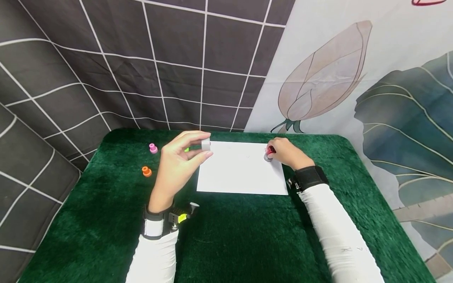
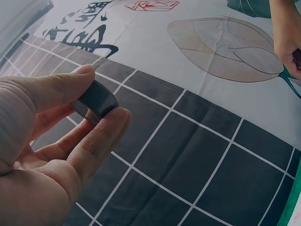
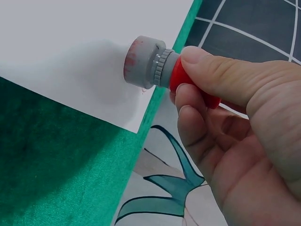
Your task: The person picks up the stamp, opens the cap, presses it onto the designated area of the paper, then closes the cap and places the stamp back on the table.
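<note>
Between the thumb and fingers of my left hand [image 1: 177, 157] I pinch a short grey cap [image 2: 98, 100], raised near the paper's left edge. My right hand [image 1: 287, 152] grips a small stamp by its red handle; the stamp's grey base [image 3: 143, 62] carries red ink smears round its lower rim. In the right wrist view that base stands close over the white sheet of paper [image 1: 240, 173], near one corner. Faint small marks show on the sheet. The rest of the red handle [image 3: 179, 77] is hidden by my fingers.
At the left of the green cloth-covered table [image 1: 226, 236] stand a pink stamp [image 1: 153, 148] and an orange stamp [image 1: 146, 171]. A bright green piece [image 1: 186, 149] shows partly behind my left hand. A dark checked curtain [image 1: 177, 51] and a leaf-printed cloth [image 1: 325, 74] hang behind.
</note>
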`<state>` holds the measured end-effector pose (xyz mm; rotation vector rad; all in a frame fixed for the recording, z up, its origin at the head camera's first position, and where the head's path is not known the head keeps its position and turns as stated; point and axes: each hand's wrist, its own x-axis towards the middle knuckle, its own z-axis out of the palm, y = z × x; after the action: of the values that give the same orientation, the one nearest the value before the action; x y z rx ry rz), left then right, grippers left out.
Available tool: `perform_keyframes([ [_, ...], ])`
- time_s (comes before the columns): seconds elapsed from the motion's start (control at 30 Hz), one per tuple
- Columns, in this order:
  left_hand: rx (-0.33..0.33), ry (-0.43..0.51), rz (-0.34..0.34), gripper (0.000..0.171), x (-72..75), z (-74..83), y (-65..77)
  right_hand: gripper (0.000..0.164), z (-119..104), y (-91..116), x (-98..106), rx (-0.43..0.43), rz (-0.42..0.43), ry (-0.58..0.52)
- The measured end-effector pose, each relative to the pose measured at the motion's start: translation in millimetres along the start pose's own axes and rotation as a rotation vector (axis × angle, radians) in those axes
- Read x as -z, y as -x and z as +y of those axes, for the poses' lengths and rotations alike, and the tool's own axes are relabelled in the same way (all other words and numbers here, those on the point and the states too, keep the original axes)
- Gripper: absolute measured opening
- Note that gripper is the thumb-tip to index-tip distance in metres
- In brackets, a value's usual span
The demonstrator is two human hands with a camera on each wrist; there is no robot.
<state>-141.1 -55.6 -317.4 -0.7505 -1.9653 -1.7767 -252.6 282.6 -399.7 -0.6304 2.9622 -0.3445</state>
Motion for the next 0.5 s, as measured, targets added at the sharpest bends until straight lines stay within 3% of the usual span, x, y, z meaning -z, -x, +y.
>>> perform_keyframes([
  [0.5, -0.004, -0.021, -0.004, 0.037, -1.8, -0.7, 0.0, 0.012, -2.9, -1.6, -2.1, -0.012, -0.034, 0.05],
])
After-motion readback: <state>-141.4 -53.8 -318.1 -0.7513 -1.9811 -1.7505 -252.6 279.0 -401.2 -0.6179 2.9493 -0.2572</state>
